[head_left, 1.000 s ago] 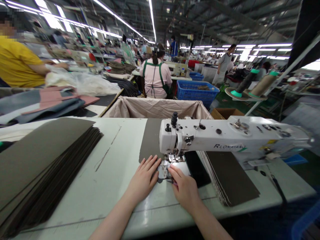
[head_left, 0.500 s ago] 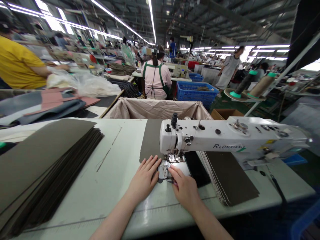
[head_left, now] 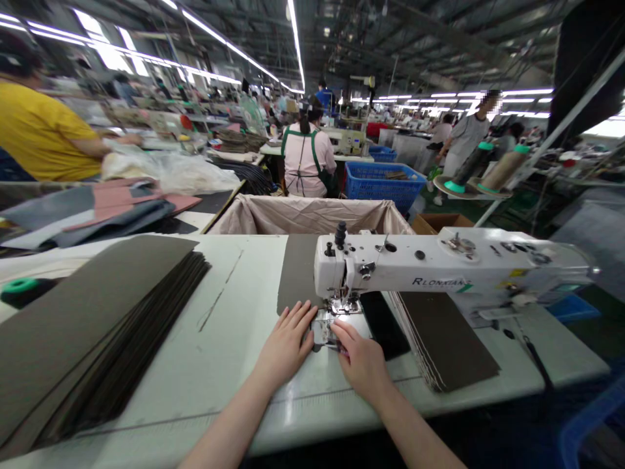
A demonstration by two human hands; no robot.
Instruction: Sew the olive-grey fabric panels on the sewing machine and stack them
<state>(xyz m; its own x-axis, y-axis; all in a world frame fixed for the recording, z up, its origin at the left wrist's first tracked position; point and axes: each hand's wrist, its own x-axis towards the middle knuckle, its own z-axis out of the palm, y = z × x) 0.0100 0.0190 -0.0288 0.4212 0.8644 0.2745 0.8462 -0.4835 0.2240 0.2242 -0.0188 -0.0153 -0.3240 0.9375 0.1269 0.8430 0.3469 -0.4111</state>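
A white sewing machine stands over the pale green table. Under its head, a dark olive fabric panel lies flat, its near edge at my left fingertips. My left hand rests flat with fingers stretched out, left of the needle area. Just right of it is the shiny metal plate in front of the presser foot. My right hand touches the plate's right side, fingers together and curled; a small purplish spot shows by the thumb, too small to name.
A tall stack of olive panels fills the left. Right of my hands lie a black phone-like slab and another stack of panels. Behind the table is a cloth-lined bin; beyond it, a blue basket and seated people.
My hands keep nearly the same place by the needle area. The view has shifted slightly, and a person walking in the background at right has moved further right.
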